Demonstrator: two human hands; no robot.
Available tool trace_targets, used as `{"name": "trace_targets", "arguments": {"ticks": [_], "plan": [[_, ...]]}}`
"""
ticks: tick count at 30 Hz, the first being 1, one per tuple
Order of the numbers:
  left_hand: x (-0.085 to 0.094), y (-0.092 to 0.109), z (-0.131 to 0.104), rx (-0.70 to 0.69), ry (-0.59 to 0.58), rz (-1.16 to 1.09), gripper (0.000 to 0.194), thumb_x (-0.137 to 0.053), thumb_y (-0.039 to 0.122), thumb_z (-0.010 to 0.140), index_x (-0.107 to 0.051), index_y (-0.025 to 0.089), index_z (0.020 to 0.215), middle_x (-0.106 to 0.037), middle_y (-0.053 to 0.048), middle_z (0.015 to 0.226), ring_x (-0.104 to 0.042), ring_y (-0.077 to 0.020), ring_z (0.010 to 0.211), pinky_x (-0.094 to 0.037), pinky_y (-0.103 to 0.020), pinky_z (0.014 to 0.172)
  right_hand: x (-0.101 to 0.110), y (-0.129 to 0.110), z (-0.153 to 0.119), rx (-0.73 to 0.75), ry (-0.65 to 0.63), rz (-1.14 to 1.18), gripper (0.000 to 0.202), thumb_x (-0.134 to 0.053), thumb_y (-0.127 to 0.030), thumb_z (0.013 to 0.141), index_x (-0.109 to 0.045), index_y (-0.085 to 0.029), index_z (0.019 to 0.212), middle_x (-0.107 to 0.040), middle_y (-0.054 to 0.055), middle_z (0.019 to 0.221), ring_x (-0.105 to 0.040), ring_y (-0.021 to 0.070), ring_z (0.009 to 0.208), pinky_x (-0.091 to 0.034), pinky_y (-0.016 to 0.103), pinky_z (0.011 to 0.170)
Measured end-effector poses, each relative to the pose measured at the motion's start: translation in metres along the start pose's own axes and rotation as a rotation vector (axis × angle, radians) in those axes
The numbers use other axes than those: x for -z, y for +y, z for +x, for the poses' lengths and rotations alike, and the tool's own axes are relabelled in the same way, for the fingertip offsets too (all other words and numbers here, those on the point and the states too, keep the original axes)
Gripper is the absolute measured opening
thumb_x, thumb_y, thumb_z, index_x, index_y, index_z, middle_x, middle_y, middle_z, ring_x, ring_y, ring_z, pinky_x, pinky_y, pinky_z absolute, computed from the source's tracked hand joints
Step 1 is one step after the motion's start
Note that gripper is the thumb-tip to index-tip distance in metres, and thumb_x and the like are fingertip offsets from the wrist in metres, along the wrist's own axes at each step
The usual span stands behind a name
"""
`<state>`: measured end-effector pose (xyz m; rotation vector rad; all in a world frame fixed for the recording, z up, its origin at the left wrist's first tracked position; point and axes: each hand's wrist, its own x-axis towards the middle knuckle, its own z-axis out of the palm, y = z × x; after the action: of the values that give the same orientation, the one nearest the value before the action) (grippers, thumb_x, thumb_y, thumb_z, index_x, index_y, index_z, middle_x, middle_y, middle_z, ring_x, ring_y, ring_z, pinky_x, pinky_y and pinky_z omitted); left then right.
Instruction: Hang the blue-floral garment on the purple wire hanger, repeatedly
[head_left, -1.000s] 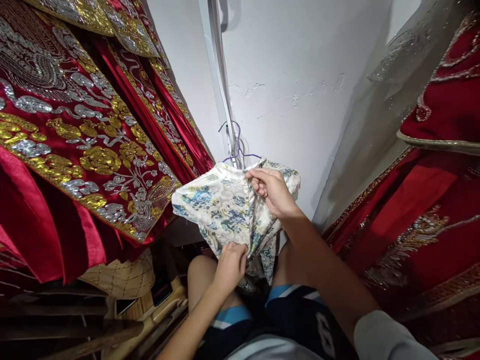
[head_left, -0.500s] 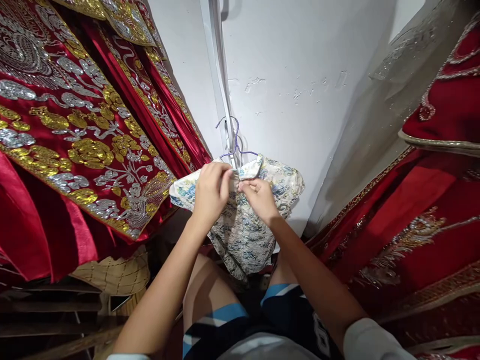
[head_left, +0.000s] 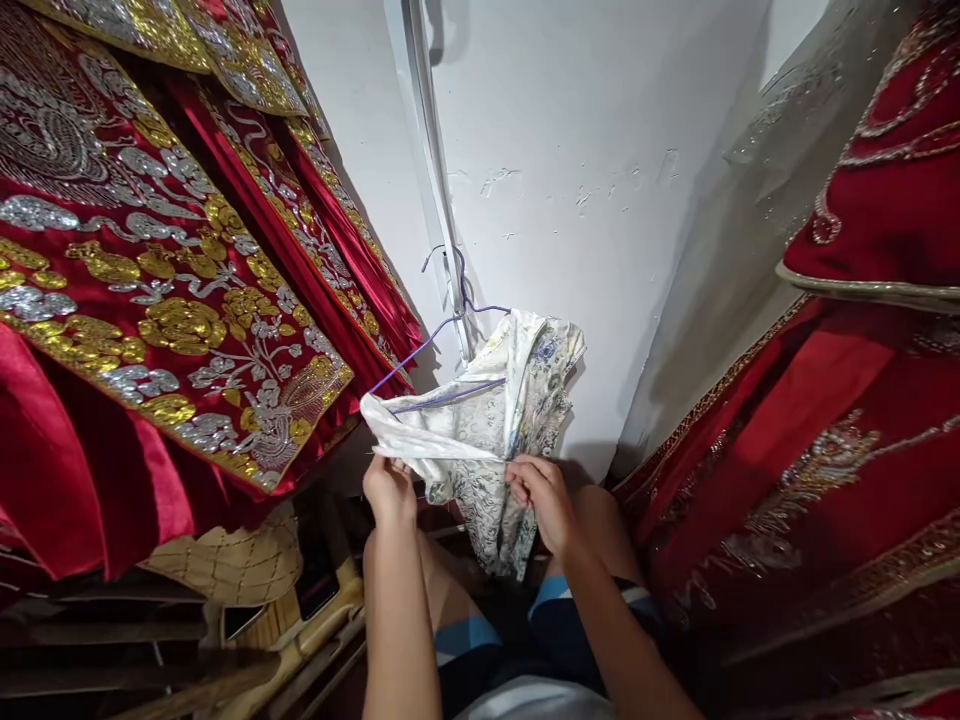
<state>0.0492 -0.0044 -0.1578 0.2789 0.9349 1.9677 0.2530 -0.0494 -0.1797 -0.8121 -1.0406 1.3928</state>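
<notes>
A floral shirt (head_left: 487, 425) in white, blue and yellow hangs from a purple wire hanger (head_left: 414, 358), whose hook is over a metal strip on the wall. Its front is pulled open, and part of the hanger shows bare on the left. My left hand (head_left: 390, 488) grips the shirt's left side from below, fingers partly hidden under the cloth. With fingers curled, my right hand (head_left: 541, 492) pinches the front edge near the middle. A band of pale cloth is stretched taut between the two hands.
Red costume panels (head_left: 187, 320) with gold and silver embroidery hang at left. More red beaded garments (head_left: 787, 450) hang at right beside a sheer grey cloth. A metal strip (head_left: 431, 150) runs down the white wall (head_left: 570, 120). Wooden furniture (head_left: 315, 630) stands lower left.
Both hands have moved down from the collar, the left one outward. The shirt front has opened, its left shoulder has slipped down, and the hanger's left arm now shows.
</notes>
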Motion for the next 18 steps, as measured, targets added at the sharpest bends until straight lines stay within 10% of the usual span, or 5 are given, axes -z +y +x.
{"name": "trace_targets", "arguments": {"ticks": [11,18], "plan": [[0.020,-0.058,-0.031,0.048,-0.068,0.266,0.020,-0.069,0.027,0.063,-0.063,0.014,0.077,-0.066,-0.001,0.070,-0.057,-0.0127,0.061,-0.043,-0.022,0.059,0.055,-0.003,-0.004,0.032,0.046,-0.302,0.026,-0.050,-0.031,0.076,-0.049,-0.022,0.052,-0.038,-0.003,0.047,-0.032,0.0127,0.047,-0.021,0.028,0.049],[-0.013,-0.028,-0.092,0.088,-0.585,0.067,0.028,-0.076,0.038,0.073,-0.057,0.018,0.079,-0.057,0.000,0.080,-0.055,-0.0122,0.070,-0.043,-0.021,0.063,0.040,-0.013,-0.013,0.157,0.059,-0.623,0.016,-0.063,-0.038,0.075,-0.060,-0.022,0.076,-0.061,0.005,0.076,-0.056,0.0236,0.077,-0.045,0.034,0.071]]}}
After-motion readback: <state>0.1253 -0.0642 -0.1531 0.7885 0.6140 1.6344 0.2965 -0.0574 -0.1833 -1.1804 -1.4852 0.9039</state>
